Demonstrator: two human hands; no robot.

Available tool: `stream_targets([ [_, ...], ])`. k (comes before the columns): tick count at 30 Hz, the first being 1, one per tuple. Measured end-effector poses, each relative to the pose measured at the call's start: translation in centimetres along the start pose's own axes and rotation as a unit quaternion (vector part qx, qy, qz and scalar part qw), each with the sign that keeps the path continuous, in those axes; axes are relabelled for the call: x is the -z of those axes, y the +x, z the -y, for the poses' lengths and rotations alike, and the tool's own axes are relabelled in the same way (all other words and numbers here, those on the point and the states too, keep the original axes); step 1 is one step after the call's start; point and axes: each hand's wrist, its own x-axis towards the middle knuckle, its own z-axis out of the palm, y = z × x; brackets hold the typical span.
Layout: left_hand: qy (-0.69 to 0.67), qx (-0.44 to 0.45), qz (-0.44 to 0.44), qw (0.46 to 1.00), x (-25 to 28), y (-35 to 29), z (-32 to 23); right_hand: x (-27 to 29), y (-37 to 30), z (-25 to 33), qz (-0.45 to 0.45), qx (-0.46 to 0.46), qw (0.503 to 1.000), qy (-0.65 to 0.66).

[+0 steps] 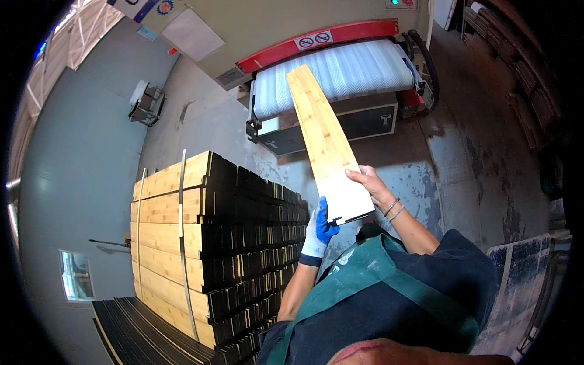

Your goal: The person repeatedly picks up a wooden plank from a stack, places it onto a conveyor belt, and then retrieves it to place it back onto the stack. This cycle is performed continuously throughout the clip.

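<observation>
A long, light bamboo plank (325,137) stretches away from me, its near end bright with glare and showing a dark notched edge. My left hand (319,231), in a white and blue work glove, grips the plank's near left corner. My bare right hand (368,184), with bracelets at the wrist, holds its right edge a little farther along, thumb on top. The plank's far end overlaps the pale ribbed conveyor belt (359,70) of a machine in this view; whether it touches the belt I cannot tell.
A red guard bar (261,59) with warning signs crosses the machine above the belt. At left rises a tall strapped stack of planks (167,234) with dark ends. More dark boards (143,331) lie below it. A small wheeled cart (146,103) stands by the wall.
</observation>
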Motion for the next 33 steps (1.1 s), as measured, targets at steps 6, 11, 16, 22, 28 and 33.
stream_targets([
  [6, -0.200, 0.268, -0.014, 0.942, 0.4, 2.2, 1.6, 3.1, 3.1, -0.3, 0.006, -0.024, 0.999, -0.021],
  [11, -0.296, 0.373, -0.084, 0.876, 2.1, 4.8, 2.3, 9.5, 2.7, 4.0, 0.023, 0.054, 0.982, -0.178],
  [16, -0.285, 0.310, -0.045, 0.906, 3.0, 5.1, 5.7, 10.6, 0.6, 2.2, -0.032, 0.043, 0.992, -0.114],
  [22, -0.338, 0.361, -0.070, 0.866, 3.2, 6.3, 9.9, 10.3, 4.8, -0.7, -0.017, 0.025, 0.999, -0.025],
  [28, -0.468, 0.428, -0.086, 0.769, 5.1, 11.6, 13.6, 9.6, 12.3, -1.3, -0.013, 0.038, 0.999, -0.005],
  [33, -0.411, 0.429, -0.085, 0.800, 4.6, 14.6, 17.5, 9.4, 17.3, -1.0, 0.012, 0.036, 0.999, -0.007],
])
